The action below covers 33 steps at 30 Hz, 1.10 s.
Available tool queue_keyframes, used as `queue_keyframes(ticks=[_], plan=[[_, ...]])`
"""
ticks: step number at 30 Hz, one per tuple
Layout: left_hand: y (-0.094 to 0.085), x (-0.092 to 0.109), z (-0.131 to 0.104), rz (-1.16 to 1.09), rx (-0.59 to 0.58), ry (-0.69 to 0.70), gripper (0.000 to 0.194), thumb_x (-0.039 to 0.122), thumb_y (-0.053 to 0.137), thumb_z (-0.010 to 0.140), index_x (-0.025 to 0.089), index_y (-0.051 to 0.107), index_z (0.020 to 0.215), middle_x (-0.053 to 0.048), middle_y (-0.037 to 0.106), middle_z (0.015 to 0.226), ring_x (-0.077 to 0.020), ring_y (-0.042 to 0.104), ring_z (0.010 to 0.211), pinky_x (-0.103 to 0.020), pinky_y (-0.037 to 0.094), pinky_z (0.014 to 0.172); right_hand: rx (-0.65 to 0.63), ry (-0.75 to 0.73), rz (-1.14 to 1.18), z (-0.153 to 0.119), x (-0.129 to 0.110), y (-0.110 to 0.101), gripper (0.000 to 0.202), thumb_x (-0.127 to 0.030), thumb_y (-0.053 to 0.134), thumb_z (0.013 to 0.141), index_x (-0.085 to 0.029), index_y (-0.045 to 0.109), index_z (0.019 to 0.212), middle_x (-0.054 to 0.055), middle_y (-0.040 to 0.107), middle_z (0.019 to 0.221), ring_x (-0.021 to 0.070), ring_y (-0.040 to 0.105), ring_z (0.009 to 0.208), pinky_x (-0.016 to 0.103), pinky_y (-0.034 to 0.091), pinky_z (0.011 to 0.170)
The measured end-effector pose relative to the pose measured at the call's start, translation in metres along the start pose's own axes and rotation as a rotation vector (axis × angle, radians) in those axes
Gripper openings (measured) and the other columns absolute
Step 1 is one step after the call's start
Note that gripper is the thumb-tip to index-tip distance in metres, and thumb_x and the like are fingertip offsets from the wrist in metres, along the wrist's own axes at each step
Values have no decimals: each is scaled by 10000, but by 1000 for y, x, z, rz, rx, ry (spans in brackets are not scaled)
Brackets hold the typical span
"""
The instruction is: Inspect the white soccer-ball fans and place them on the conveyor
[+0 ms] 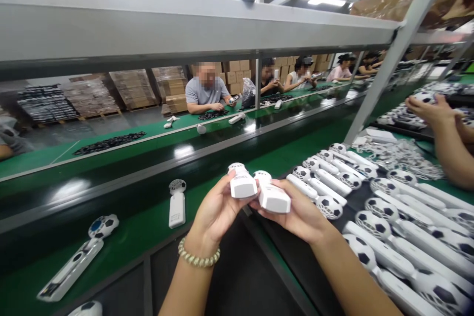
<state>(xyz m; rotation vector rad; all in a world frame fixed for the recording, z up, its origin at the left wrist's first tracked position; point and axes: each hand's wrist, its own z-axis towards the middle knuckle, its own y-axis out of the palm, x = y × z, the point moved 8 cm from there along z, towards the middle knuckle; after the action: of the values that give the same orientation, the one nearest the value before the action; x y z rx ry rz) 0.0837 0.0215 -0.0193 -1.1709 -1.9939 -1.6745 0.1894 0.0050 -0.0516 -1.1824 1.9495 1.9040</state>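
My left hand (217, 210) holds a white handheld fan (241, 182) by its handle, its end pointing at me. My right hand (301, 215) holds a second white handheld fan (272, 195) the same way, close beside the first. Both hands are raised above the near edge of the green bench (148, 232). A bead bracelet (196, 256) circles my left wrist. To the right lie rows of finished fans with football-patterned heads (388, 227).
Two more fans lie on the green belt, one upright-facing (177, 203), one with a blue-and-white head (79, 254). A co-worker's arm (446, 138) reaches in at the right. Other people sit across the line (207, 91). A grey shelf beam (185, 29) runs overhead with a slanted post (388, 69).
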Motion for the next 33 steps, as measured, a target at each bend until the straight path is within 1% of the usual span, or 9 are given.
queue_keyframes(ticks=[4,9,13,15,19,21,23,29,33], plan=[[-2,0,-4,121,64,7,255,127,459,863,33,568,1074,-171,691,875,-240,691,800,-327,592,677,90,-173,-171,-14,-25,-10,226,-171,612,773,-126,533,980,72,675,872,203,668,803,314,557,743],[1,2,-10,146,48,-11,351,83,464,826,-25,532,1153,-218,686,934,-252,693,786,-329,597,645,307,-248,-696,-66,-66,-35,382,-317,704,725,-190,484,1010,29,642,836,191,638,712,292,532,613],[5,2,-16,122,-8,-20,367,66,477,814,-20,522,1167,-220,680,968,-266,691,821,-380,603,680,386,-110,-1435,-125,-81,-53,673,-346,715,692,-207,442,1291,96,571,1207,282,554,1085,348,468,877],[6,0,-18,110,-23,-27,370,65,488,807,-9,523,1168,-213,681,968,-264,692,825,-390,603,695,443,-19,-1708,-154,-90,-61,691,-365,674,712,-225,427,1341,102,503,1313,304,501,1157,364,425,927],[10,-4,-18,104,-41,-23,311,63,496,797,-12,563,1092,-211,685,939,-263,690,822,-368,603,682,505,176,-2037,-187,-103,-67,330,-318,625,706,-241,625,1026,65,648,949,229,598,836,281,425,686],[12,-6,-17,106,-50,-21,251,58,502,788,-11,597,1010,-210,687,919,-270,689,819,-374,603,682,492,262,-2113,-187,-100,-70,278,-280,646,678,-244,618,953,40,640,829,202,584,742,258,385,612],[13,-11,-16,104,-56,-29,206,48,513,775,-1,618,946,-199,690,903,-273,689,806,-389,602,688,458,284,-2139,-176,-85,-75,345,-230,672,645,-241,590,980,38,640,863,213,586,789,261,390,635],[16,-34,-5,104,-107,-90,155,13,560,744,28,632,880,-144,700,876,-234,689,751,-357,599,675,508,131,-2139,-133,-25,-107,334,-206,625,716,-195,565,1045,85,643,935,276,593,866,338,427,716],[12,-59,4,124,-63,-142,178,227,583,830,59,639,851,-103,684,743,-160,635,543,-264,546,493,481,51,-2074,-112,-17,-112,196,-236,635,718,-185,619,907,74,655,841,264,607,814,327,446,693]])
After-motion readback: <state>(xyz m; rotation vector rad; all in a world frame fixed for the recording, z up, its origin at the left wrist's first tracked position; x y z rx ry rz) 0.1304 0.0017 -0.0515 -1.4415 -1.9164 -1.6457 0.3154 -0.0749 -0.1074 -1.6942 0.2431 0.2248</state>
